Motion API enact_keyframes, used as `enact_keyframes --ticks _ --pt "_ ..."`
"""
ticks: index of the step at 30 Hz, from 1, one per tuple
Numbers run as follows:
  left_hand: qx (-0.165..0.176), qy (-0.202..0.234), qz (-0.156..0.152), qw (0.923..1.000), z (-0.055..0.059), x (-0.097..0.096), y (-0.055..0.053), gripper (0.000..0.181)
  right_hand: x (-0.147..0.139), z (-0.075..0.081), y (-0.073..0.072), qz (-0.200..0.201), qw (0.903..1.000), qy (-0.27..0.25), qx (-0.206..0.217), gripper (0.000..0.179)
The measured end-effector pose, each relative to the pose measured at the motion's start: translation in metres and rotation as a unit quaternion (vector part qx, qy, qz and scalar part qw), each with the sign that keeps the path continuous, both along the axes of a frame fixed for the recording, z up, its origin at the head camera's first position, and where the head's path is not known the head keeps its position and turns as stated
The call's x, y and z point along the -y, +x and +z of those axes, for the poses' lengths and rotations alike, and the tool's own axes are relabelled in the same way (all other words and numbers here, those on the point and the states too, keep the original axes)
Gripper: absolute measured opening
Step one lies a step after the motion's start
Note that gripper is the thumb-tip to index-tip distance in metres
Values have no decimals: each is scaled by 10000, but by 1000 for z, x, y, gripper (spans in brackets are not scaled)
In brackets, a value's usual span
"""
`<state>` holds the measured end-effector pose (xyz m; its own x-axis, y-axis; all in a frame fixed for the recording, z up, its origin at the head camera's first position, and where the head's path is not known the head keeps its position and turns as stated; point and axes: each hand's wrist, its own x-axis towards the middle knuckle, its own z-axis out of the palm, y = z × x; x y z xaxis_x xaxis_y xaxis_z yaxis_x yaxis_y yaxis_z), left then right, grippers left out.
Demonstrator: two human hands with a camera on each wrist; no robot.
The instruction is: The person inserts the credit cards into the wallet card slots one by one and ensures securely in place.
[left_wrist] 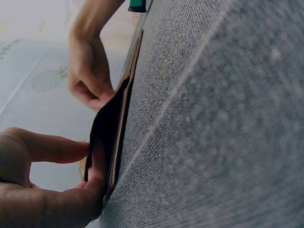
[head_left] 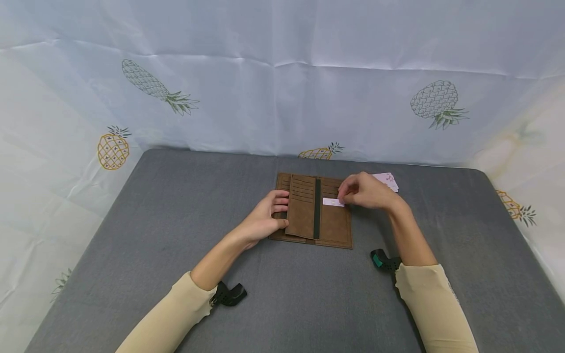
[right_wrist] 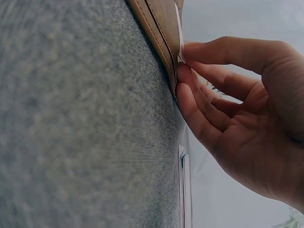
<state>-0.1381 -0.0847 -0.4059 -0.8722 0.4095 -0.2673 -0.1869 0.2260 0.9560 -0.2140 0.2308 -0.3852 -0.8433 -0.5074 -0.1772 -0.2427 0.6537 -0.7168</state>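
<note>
A brown wallet (head_left: pixel 302 218) lies spread open on the grey table, with rows of card slots and a dark strip down its middle flap. My left hand (head_left: pixel 265 215) holds the flap's left edge. In the left wrist view, the thumb is on one side of the lifted flap (left_wrist: pixel 105 118) and fingers are behind it. My right hand (head_left: pixel 368 191) pinches a pale pink card (head_left: pixel 331 202) that sits partly in a slot on the wallet's right side. Only the card's thin edge (right_wrist: pixel 180 33) shows in the right wrist view.
More pink patterned cards (head_left: pixel 388 181) lie beyond the right hand, partly hidden by it; their stacked edges (right_wrist: pixel 185 190) show in the right wrist view. A pineapple-print cloth (head_left: pixel 273 108) hangs along the table's back edge. Black devices (head_left: pixel 229 295) are on both forearms.
</note>
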Motion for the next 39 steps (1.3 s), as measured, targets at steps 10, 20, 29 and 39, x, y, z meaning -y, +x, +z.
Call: enact_keyframes --ticks 10,20,29,39 --pt "37 4 23 10000 0 1 0 75 -3 0 -1 52 9999 -81 139 17" --pt "52 31 15 10000 0 0 0 75 -26 9 -2 -490 9985 -148 -180 27" --pt "12 10 -26 10000 0 1 0 75 -54 12 -5 -1254 9895 604 -390 37" --pt "-3 19 -17 10000 1 0 0 76 -62 6 -10 -1336 9835 1157 -390 50"
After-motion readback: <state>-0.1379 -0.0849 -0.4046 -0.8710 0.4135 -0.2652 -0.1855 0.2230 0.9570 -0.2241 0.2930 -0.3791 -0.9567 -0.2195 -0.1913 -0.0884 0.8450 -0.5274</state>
